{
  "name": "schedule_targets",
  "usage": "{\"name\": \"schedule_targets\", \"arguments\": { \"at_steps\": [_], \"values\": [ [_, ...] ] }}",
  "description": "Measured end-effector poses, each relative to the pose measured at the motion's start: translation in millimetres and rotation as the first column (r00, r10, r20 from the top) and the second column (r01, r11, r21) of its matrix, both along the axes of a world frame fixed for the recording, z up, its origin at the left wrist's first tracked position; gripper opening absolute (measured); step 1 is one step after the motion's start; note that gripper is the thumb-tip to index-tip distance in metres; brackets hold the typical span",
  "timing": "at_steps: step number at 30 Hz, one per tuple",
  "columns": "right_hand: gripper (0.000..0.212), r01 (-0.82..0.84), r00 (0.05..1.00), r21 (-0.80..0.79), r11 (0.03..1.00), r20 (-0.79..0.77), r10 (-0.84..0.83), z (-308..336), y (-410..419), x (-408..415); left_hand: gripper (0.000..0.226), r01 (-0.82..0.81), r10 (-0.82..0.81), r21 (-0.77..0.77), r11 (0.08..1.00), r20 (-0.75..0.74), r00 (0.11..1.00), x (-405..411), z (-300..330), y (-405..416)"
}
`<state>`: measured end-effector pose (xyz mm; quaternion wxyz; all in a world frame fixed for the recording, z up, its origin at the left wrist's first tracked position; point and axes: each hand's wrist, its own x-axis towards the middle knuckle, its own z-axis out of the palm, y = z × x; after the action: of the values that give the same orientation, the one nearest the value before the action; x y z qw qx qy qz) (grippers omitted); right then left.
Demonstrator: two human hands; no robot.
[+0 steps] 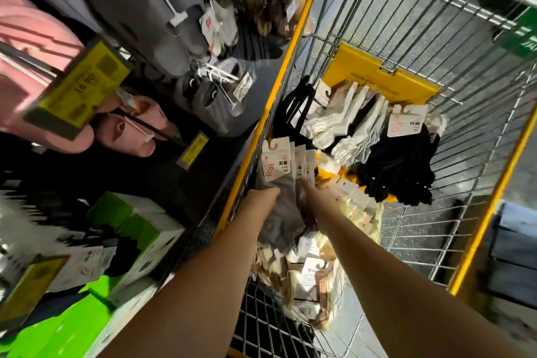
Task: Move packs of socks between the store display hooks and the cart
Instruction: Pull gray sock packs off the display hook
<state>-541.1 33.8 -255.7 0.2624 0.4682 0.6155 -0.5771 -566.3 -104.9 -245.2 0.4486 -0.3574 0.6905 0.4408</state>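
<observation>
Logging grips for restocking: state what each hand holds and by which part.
Both the left hand and the right hand are on the grey sock packs, at the fabric below the card headers; the exact grip is hidden.

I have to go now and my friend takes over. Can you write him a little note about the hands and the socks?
Left hand: holding the grey sock packs inside the cart.
Right hand: on the same bunch; whether its fingers have closed cannot be told.
In the cart too: white socks, black socks, beige packs.
Done: cannot tell how many packs have moved.
Left: the grey bunch probably goes to a display hook.
</observation>
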Motion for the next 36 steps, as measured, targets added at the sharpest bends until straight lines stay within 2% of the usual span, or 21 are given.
{"name": "schedule_targets", "arguments": {
  "at_steps": [3,5,7,9,11,13,16,18,21,23,25,28,30,31,33,34,36],
  "values": [
    [0.101,0.007,1.0,-0.239,0.971,0.013,-0.004,-9,0,5,0.075,-0.048,0.046,0.078,0.996,0.034,0.998,4,-2,0],
    [0.109,-0.001,1.0,-0.284,0.959,0.002,0.001,-11,-2,8,0.081,-0.075,0.069,0.116,0.99,0.051,0.996,5,-9,0],
    [0.113,-0.029,1.0,-0.262,0.965,-0.014,0.026,-7,-6,12,0.09,-0.08,0.073,0.113,0.99,0.063,0.995,7,-12,0],
    [0.1,-0.047,0.998,-0.218,0.975,-0.058,0.036,1,-4,17,0.083,-0.067,0.063,0.124,0.99,0.04,0.997,10,-6,0],
    [0.069,-0.038,0.994,-0.234,0.971,-0.111,0.012,12,3,23,0.076,-0.044,0.046,0.132,0.99,-0.012,0.999,14,17,2],
    [0.052,-0.024,0.99,-0.267,0.963,-0.141,-0.014,29,12,29,0.071,-0.041,0.052,0.162,0.986,-0.066,0.996,22,36,4],
    [0.048,-0.068,0.978,-0.295,0.953,-0.209,0.005,50,30,40,0.069,-0.015,0.046,0.217,0.976,-0.139,0.989,39,59,6],
    [0.052,-0.087,0.965,-0.307,0.948,-0.263,0.003,65,40,47,0.077,0.028,0.021,0.249,0.968,-0.191,0.981,49,75,8],
    [0.073,-0.07,0.944,-0.315,0.946,-0.328,-0.039,92,49,56,0.085,0.085,-0.003,0.24,0.967,-0.324,0.946,61,102,9],
    [0.09,-0.11,0.93,-0.315,0.943,-0.368,-0.014,111,53,61,0.067,0.078,0.034,0.257,0.963,-0.405,0.914,69,124,11],
    [0.077,-0.152,0.912,-0.338,0.929,-0.411,0.0,138,56,65,0.047,0.045,0.112,0.325,0.945,-0.448,0.887,79,147,11],
    [0.053,-0.208,0.891,-0.398,0.893,-0.454,0.005,177,61,75,0.041,-0.03,0.269,0.48,0.877,-0.438,0.858,96,191,16],
    [0.041,-0.274,0.867,-0.41,0.87,-0.497,0.039,204,62,81,0.034,-0.039,0.312,0.511,0.858,-0.46,0.831,111,217,20],
    [0.039,-0.321,0.852,-0.4,0.859,-0.517,0.078,216,62,85,0.036,-0.044,0.336,0.528,0.848,-0.471,0.815,120,225,19],
    [0.053,-0.41,0.815,-0.343,0.845,-0.553,0.171,242,61,95,0.041,-0.057,0.401,0.592,0.804,-0.469,0.787,134,236,17],
    [0.05,-0.431,0.809,-0.34,0.836,-0.556,0.192,256,60,100,0.043,-0.047,0.415,0.603,0.797,-0.489,0.767,142,245,16],
    [0.021,-0.488,0.795,-0.388,0.782,-0.568,0.214,282,57,108,0.055,-0.079,0.467,0.582,0.81,-0.558,0.686,154,257,12]
  ]
}}
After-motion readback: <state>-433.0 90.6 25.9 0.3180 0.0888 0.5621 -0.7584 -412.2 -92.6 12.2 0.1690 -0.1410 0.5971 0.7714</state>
